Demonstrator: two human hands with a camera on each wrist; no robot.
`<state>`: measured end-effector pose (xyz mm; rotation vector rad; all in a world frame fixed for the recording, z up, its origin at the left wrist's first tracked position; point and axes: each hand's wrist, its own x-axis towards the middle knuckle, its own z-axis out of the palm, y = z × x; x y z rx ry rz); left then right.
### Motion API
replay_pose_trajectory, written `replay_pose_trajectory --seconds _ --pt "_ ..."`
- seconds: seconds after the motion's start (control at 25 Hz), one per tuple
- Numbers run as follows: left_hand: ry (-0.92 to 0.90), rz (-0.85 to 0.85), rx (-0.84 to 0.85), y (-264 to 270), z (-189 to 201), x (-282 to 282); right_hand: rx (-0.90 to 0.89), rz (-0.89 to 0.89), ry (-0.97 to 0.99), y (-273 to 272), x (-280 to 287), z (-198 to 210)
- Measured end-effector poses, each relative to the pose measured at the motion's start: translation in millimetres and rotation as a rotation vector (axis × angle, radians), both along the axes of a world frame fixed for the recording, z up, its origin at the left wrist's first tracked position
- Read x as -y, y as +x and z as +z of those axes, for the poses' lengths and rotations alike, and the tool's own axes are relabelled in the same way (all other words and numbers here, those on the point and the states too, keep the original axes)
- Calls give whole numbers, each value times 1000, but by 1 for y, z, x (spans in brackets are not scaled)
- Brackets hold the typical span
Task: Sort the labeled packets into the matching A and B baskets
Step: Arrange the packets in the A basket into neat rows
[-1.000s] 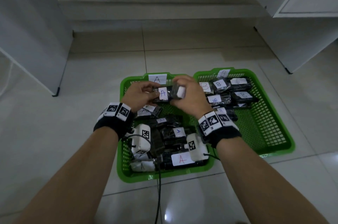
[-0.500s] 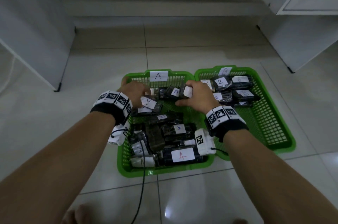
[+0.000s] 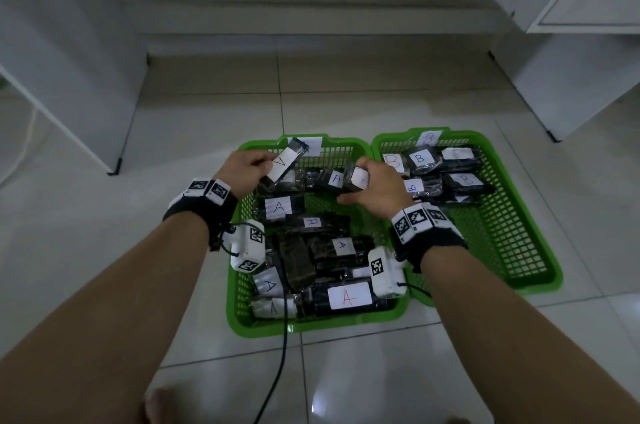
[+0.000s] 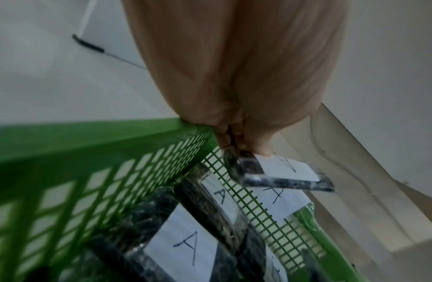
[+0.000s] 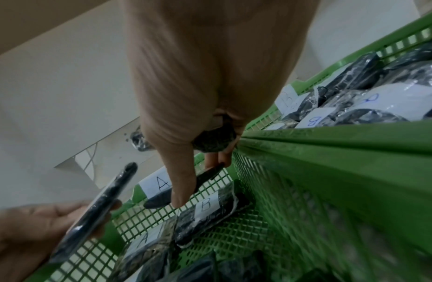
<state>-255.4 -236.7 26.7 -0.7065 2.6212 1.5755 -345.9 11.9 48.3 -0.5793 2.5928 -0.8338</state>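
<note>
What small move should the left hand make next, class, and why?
Probably lower the packet into the left basket and release the grip. The left hand pinches it, tilted, above that basket's far corner, and its label reads A, matching the basket's tag and the A packets lying inside.

Floor (image 3: 207, 132): pale glossy tiles.
Cabinet (image 3: 588, 53): white, seen at 2 o'clock.
Panel (image 3: 62, 53): white, seen at 10 o'clock.
Cable (image 3: 273, 385): dark, trailed at 6 o'clock.
</note>
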Motion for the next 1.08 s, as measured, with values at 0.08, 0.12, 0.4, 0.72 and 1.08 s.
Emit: replay_pose_trajectory --seconds 0.08,0.12,0.4,0.72,1.08 --pt "49 107 -78 -2 -1 0 -27 102 101 0 8 1" --pt "83 142 -113 -3 -2 1 -44 157 164 0 14 2" --pt "178 173 -194 -1 -13 2 -130 193 438 3 44 -13" --pt "167 163 -193 0 -15 1 -77 201 409 8 59 -24" --pt "603 354 -220 6 -16 18 -65 294 163 23 83 -25"
